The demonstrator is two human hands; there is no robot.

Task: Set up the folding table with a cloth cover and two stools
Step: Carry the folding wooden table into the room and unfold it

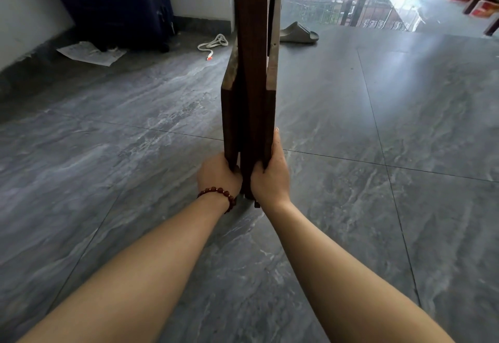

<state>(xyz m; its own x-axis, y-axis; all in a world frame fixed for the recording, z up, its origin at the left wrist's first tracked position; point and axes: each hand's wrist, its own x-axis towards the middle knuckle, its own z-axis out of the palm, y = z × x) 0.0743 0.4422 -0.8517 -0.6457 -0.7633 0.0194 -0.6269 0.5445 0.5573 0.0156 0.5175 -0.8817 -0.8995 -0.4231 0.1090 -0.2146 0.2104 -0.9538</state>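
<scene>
Left hand (219, 172), right hand (270, 176) grip folding table (252, 72) (folded).

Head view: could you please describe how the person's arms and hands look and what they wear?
The left arm and right arm are bare, with no sleeves in view. The left hand has at its wrist a bracelet of round dark red beads with a few small gold-coloured ones. The right hand has no glove, watch or bracelet.

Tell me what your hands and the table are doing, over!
Both gripping: left hand and right hand, low on the folding table. Table folded, upright on the floor. Slipper and rope lie beyond it.
</scene>
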